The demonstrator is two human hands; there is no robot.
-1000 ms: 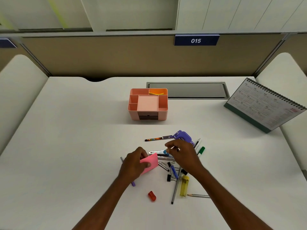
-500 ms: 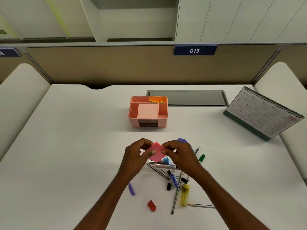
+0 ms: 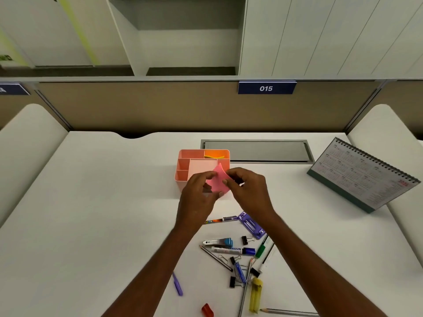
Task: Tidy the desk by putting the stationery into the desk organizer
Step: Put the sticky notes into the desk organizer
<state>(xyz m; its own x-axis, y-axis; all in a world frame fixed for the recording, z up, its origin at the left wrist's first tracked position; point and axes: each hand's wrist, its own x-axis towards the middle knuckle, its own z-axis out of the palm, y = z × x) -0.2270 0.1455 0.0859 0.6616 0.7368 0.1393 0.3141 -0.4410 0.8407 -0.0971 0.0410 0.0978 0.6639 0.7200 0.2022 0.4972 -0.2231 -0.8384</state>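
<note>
A pink sticky-note pad (image 3: 218,182) is held between my left hand (image 3: 198,192) and my right hand (image 3: 248,189), just in front of the pink desk organizer (image 3: 183,161). The pad hides part of the organizer's front. An orange and yellow item (image 3: 215,154) lies in the organizer's back right compartment. Nearer to me on the white desk lie a purple hole punch (image 3: 251,225), a patterned pen (image 3: 220,219), a blue staple remover (image 3: 219,242), a blue-capped marker (image 3: 233,250), a green marker (image 3: 261,248), black binder clips (image 3: 246,239) and several pencils.
A desk calendar (image 3: 364,177) stands at the right. A grey cable hatch (image 3: 256,151) is set into the desk behind the organizer. A purple pen cap (image 3: 177,285), a red sharpener (image 3: 207,310) and a yellow lighter-like item (image 3: 256,295) lie near the front edge.
Both hands have carried the pink pad away from the pile of stationery, forward to the front of the organizer. The camera has tilted up.
</note>
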